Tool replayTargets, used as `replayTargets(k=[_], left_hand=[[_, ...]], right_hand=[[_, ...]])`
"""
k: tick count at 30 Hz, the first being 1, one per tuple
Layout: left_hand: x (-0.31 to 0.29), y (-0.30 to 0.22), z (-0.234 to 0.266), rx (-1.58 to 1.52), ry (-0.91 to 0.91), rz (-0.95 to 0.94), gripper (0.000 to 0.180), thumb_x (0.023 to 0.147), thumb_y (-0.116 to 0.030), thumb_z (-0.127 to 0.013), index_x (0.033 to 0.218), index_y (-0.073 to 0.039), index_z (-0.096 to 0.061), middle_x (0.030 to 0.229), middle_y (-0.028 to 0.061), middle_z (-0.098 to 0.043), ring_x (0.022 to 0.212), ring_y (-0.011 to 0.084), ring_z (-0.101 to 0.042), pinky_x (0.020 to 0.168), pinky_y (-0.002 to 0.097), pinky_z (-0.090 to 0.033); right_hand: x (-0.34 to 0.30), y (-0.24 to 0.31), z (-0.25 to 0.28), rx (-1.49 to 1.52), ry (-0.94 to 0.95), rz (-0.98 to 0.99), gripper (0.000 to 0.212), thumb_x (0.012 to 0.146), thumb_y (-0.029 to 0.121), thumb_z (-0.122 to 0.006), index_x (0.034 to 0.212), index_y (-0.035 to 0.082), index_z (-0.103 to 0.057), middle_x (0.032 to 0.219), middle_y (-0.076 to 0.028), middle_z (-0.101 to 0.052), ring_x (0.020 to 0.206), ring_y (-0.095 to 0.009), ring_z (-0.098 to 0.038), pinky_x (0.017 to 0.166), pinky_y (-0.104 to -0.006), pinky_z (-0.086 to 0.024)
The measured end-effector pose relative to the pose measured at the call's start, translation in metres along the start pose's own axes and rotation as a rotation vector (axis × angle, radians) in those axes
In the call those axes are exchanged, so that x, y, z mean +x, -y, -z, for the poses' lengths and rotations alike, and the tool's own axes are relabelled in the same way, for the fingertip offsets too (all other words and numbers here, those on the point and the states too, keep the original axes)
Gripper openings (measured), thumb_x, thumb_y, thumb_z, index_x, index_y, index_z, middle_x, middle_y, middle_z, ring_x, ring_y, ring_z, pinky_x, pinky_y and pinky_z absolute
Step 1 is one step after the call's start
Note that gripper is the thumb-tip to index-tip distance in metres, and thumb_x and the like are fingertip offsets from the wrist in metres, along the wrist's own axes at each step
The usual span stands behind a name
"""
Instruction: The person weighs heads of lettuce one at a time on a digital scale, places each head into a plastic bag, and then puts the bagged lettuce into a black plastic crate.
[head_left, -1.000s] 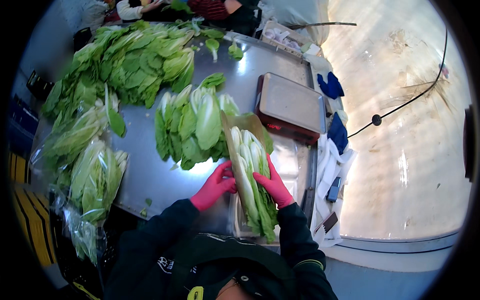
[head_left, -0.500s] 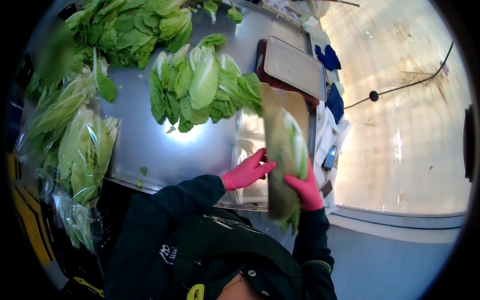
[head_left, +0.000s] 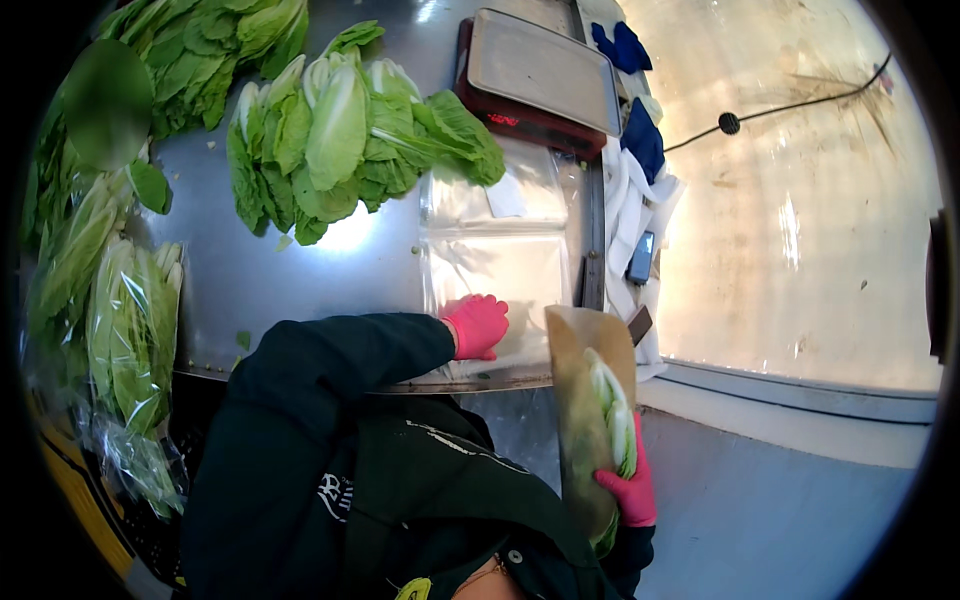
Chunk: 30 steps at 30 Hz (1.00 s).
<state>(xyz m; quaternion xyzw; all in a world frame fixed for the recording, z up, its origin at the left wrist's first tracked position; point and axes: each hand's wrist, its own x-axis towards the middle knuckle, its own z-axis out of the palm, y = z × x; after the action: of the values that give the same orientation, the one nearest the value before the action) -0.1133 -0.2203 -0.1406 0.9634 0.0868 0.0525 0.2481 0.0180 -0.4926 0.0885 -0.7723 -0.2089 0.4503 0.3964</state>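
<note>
My right hand [head_left: 632, 490], in a pink glove, grips a long leafy cabbage [head_left: 612, 415] partly wrapped in a brown sheet [head_left: 575, 400]. It holds this bundle upright off the table's front edge, at the right of my body. My left hand [head_left: 478, 325], gloved in pink too, is down on a stack of clear plastic bags [head_left: 520, 265] lying flat near the table's front edge. Its fingers are curled, and whatever is between them is hidden. A small white slip [head_left: 507, 196] lies on the bags.
Loose cabbages [head_left: 335, 135] lie mid-table, beside a red scale [head_left: 530, 125] with a metal pan [head_left: 545, 65]. Bagged cabbages [head_left: 135, 330] and a leafy heap [head_left: 205, 60] line the left. White cloth [head_left: 622, 235] and a phone [head_left: 641, 257] lie along the right edge.
The wrapped cabbage has come down and toward my body in my right hand. My left hand has left the bundle and moved onto the plastic bags. The view has shifted right.
</note>
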Motion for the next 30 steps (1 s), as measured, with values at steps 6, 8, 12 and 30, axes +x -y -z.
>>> replayTargets(k=[6, 8, 12, 30], left_hand=[[0.003, 0.004, -0.010, 0.080, 0.005, -0.041, 0.015, 0.071, -0.019, -0.064, 0.073, -0.005, -0.062, 0.088, 0.0129, -0.057, 0.086, 0.0295, -0.056, 0.069, 0.0417, -0.046], [0.005, 0.011, -0.016, 0.060, 0.017, -0.045, 0.011, 0.073, -0.015, -0.060, 0.074, -0.004, -0.061, 0.088, 0.0138, -0.056, 0.085, 0.0312, -0.055, 0.070, 0.0420, -0.046], [0.003, 0.018, -0.007, -0.398, -0.107, 0.082, 0.011, 0.075, -0.011, -0.056, 0.081, -0.002, -0.057, 0.087, 0.0153, -0.053, 0.082, 0.0356, -0.052, 0.073, 0.0424, -0.044], [0.020, -0.111, 0.085, -0.490, -0.420, -0.587, 0.019, 0.076, -0.015, -0.060, 0.089, -0.002, -0.055, 0.096, 0.0126, -0.057, 0.093, 0.0315, -0.055, 0.085, 0.0390, -0.043]], right_hand=[[-0.013, -0.046, 0.003, 0.096, 0.122, -0.085, 0.100, 0.066, 0.002, -0.077, 0.147, 0.005, -0.019, 0.147, -0.010, -0.030, 0.135, -0.021, -0.028, 0.109, -0.0335, -0.024], [-0.015, -0.056, 0.003, 0.103, 0.140, -0.095, 0.100, 0.066, 0.004, -0.078, 0.147, 0.005, -0.019, 0.148, -0.010, -0.030, 0.136, -0.021, -0.027, 0.110, -0.0336, -0.023], [-0.001, -0.068, -0.002, 0.114, 0.182, -0.050, 0.100, 0.068, 0.006, -0.078, 0.147, 0.005, -0.018, 0.148, -0.010, -0.029, 0.136, -0.021, -0.026, 0.110, -0.0337, -0.023], [0.114, -0.035, -0.052, -0.175, 0.162, 0.321, 0.080, 0.075, 0.006, -0.072, 0.142, 0.005, -0.030, 0.135, -0.010, -0.044, 0.120, -0.020, -0.046, 0.098, -0.0327, -0.040]])
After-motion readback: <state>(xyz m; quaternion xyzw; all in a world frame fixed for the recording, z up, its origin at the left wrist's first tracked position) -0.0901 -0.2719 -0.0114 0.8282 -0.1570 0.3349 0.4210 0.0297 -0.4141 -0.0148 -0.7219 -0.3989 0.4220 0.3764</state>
